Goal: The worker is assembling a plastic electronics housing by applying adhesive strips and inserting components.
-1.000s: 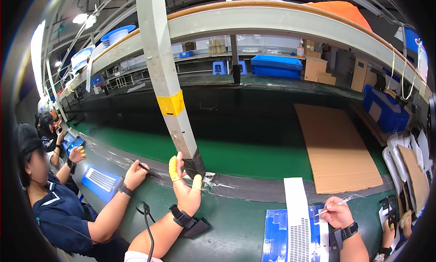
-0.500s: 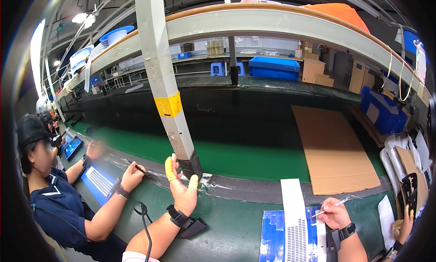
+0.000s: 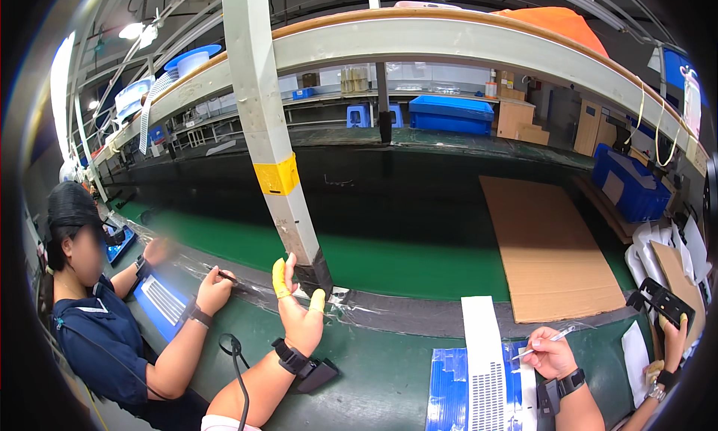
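Note:
My left hand (image 3: 302,320) is raised over the bench near the foot of the post, with yellow finger cots on thumb and index finger. Those two are spread apart and nothing shows between them. In my right hand (image 3: 552,356) is a slim silver pointed tool (image 3: 567,331), its kind unclear, with its tip toward the sheet's right side. Under that tip lies a blue ribbed board (image 3: 447,382). Across the board runs a long white sheet (image 3: 482,326), whose near part carries rows of small dark pieces. A narrow pale strip (image 3: 529,401) lies beside it.
A white post (image 3: 258,94) rises beyond my left hand. Flat cardboard (image 3: 553,259) lies on the green belt (image 3: 396,259). At left, a co-worker (image 3: 97,334) handles a dark thin tool over a blue board (image 3: 161,304). At right, another person's hand (image 3: 673,337) holds a black plate (image 3: 664,302).
At right, the other person's black plate has tilted and swung left. The left co-worker's head and body have shifted right. My own hands have hardly moved.

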